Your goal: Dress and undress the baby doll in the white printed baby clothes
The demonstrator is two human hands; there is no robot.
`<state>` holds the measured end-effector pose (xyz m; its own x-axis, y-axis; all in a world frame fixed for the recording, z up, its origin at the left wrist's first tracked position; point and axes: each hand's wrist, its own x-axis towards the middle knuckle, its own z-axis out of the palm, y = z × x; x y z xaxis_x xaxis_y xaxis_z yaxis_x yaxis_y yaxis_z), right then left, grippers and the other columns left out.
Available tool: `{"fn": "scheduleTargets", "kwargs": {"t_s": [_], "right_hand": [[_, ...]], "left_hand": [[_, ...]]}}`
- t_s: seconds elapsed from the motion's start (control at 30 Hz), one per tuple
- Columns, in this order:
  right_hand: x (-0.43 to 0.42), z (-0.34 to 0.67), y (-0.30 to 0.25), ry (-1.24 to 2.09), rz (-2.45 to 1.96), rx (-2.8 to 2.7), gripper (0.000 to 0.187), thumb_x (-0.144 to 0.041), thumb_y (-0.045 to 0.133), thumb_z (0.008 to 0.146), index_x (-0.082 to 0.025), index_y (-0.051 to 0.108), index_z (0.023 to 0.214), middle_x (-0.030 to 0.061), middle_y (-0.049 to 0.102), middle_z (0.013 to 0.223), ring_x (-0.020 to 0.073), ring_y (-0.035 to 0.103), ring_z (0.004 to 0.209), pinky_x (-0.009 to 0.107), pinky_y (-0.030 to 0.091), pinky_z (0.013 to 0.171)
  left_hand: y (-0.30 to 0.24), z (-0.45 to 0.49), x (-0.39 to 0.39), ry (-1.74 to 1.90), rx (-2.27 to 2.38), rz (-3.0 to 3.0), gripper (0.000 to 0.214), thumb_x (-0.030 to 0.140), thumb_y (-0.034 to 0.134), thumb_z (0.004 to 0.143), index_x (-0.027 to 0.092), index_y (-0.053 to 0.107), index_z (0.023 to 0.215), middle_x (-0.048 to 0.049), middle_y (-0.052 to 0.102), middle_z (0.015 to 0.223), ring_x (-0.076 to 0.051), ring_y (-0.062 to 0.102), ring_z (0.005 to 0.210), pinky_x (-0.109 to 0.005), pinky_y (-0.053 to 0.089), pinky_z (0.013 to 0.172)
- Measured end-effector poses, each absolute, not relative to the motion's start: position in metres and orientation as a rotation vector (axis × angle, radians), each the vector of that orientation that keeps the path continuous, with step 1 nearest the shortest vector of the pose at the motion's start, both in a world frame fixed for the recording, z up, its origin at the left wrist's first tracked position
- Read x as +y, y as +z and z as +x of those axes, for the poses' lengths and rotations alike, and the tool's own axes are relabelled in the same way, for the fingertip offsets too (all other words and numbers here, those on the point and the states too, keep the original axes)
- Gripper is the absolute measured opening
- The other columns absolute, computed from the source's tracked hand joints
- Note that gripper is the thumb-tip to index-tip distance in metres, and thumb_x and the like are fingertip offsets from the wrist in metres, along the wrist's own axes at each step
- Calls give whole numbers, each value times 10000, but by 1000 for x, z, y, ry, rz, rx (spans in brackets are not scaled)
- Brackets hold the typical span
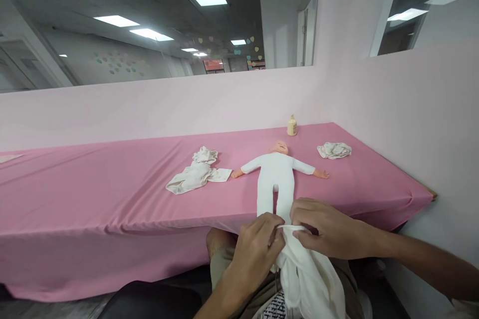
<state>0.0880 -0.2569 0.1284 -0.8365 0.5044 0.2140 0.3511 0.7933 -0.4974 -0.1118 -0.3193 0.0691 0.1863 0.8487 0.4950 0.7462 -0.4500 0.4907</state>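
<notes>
The left hand (pixel 258 244) and right hand (pixel 331 228) pinch white cloth (pixel 312 276); the doll (pixel 277 169) lies just ahead (legs pointing at them).

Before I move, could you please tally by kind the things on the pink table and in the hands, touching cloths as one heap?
White-suited baby doll: 1
Cream-coloured bottle: 1
Crumpled off-white cloth heaps: 2
White cloth in left hand and right hand: 1
Pale flat item, left edge: 1
Total: 6

Doll (pixel 276 169): feet hidden by hands (pixel 258 244) (pixel 327 227), white cloth (pixel 310 279); latter cut off below. Bottle (pixel 292 126) label illegible.
</notes>
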Motion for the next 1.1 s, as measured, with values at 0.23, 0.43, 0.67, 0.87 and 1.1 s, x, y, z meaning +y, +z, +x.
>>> {"fn": "scheduleTargets", "kwargs": {"t_s": [0.23, 0.43, 0.67, 0.87, 1.1], "right_hand": [[-252, 89, 127, 1130, -840, -2389, 208, -326, 478, 894, -199, 414, 742, -40, 413, 647, 94, 334, 577, 233, 255, 501], [-234, 105, 142, 1106, -894, -2281, 247, -414, 527, 883, -181, 583, 820, 16, 581, 782, 121, 481, 664, 234, 366, 561], [-199, 139, 144, 1022, -1032, -2352, 303, -478, 549, 866, -185, 606, 812, 10, 589, 781, 137, 506, 679, 253, 373, 593], [-186, 151, 143, 1001, -1109, -2329, 333, -510, 538, 869, -189, 630, 862, 18, 614, 824, 155, 528, 717, 269, 381, 619], [-180, 134, 152, 1003, -1056, -2300, 351, -530, 564, 843, -193, 652, 893, 33, 646, 870, 176, 564, 777, 279, 419, 664]], "left_hand": [[66, -119, -302, 1421, 1831, 2616, 215, 105, 444, 898, 204, 627, 955, -47, 702, 906, -169, 656, 816, -263, 462, 691], [87, -173, -290, 1252, 1908, 2375, 308, 106, 431, 823, 201, 645, 1023, -54, 706, 1004, -181, 653, 903, -263, 493, 747], [124, -233, -290, 966, 1787, 2220, 318, 349, 475, 839, 203, 691, 1021, -69, 714, 1059, -224, 645, 972, -279, 506, 814], [144, -257, -281, 1069, 1813, 2077, 287, 394, 528, 794, 171, 705, 831, -69, 723, 889, -222, 640, 843, -265, 492, 727], [152, -264, -278, 1494, 1706, 1444, 201, 271, 656, 696, 123, 628, 829, 3, 679, 820, -125, 596, 722, -186, 455, 619]]}}
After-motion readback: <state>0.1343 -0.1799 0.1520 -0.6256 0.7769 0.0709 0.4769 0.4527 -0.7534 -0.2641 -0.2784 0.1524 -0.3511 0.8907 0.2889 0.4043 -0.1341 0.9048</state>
